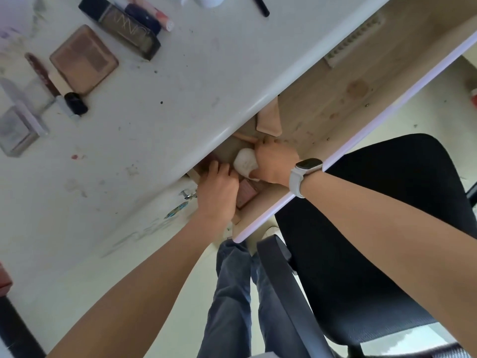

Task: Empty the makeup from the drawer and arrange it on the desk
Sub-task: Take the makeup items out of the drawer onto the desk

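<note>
Two hands are reaching into the open pale-wood drawer [335, 99], which is sliding out from under the white desk [180, 86]. Both are working at the end of the drawer that lies lower-left in the head view, close under the desk edge.

Right hand [273, 161], the one wearing a white-strapped smartwatch [307, 169]: its grip is curling over a white rounded puff-like object [244, 160]. Fingertips are hidden beneath the hand, so how firmly it is holding cannot be told; it looks closed round the object.

Left hand [218, 189]: fingers are bending down into the drawer toward the desk edge. Whatever they are touching is hidden, so I cannot tell whether this grip is holding anything.

Key relation: a dusty-pink flat rectangular compact [247, 192] is lying in the drawer just beside the left hand, toward the drawer's front rail, with its long axis running roughly along the drawer. The left hand is nearer to it. A beige flat pouch-like piece [268, 122] is lying past the right hand, toward the middle of the drawer; the right hand is nearer to that.

Already on the desk: a tan square palette [84, 59], a long dark rectangular palette [121, 31] and a black-capped small bottle [74, 103].

Judgement: emptying is partly done; several items are remaining in the drawer.
</note>
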Demonstrator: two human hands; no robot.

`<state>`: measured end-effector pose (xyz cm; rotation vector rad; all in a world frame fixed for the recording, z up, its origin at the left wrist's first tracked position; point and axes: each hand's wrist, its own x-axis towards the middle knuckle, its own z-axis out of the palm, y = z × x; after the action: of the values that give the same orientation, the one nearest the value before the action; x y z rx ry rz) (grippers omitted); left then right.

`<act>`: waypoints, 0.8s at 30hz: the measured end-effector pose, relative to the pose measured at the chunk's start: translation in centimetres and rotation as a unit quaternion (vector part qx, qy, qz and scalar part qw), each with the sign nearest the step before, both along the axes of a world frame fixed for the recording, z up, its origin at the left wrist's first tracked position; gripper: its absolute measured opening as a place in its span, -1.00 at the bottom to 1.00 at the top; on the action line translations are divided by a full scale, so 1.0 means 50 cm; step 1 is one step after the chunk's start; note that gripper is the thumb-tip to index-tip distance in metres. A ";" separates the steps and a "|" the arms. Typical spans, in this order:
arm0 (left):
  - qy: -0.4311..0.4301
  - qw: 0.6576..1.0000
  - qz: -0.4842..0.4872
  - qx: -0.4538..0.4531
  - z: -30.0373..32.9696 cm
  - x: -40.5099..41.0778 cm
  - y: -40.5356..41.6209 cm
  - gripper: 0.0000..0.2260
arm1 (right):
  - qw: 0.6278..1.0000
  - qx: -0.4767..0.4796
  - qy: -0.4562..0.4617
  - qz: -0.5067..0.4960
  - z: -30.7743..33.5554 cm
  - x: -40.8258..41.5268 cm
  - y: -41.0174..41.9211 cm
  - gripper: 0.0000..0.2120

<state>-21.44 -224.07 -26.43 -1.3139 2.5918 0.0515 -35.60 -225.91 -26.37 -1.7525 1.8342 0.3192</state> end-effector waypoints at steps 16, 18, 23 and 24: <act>-0.008 0.995 -0.092 -0.038 -0.016 -0.018 -0.018 -0.88 | 0.997 -0.023 -0.067 0.006 0.062 -0.092 0.030 -0.60; 0.060 0.994 -0.087 -0.038 -0.005 -0.010 -0.014 -0.86 | 0.992 -0.033 -0.123 -0.015 0.073 -0.099 0.039 -0.61; 0.247 0.968 -0.034 -0.015 0.039 0.019 0.001 -0.91 | 0.953 -0.058 -0.277 -0.108 0.113 -0.096 0.051 -0.64; 0.269 0.963 -0.031 -0.010 0.053 0.023 0.006 -0.87 | 0.944 -0.055 -0.299 -0.125 0.121 -0.093 0.052 -0.65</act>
<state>-20.31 -223.79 -23.79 -1.3765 3.0797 0.4284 -40.25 -223.32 -20.30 -1.4429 1.6060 -0.3873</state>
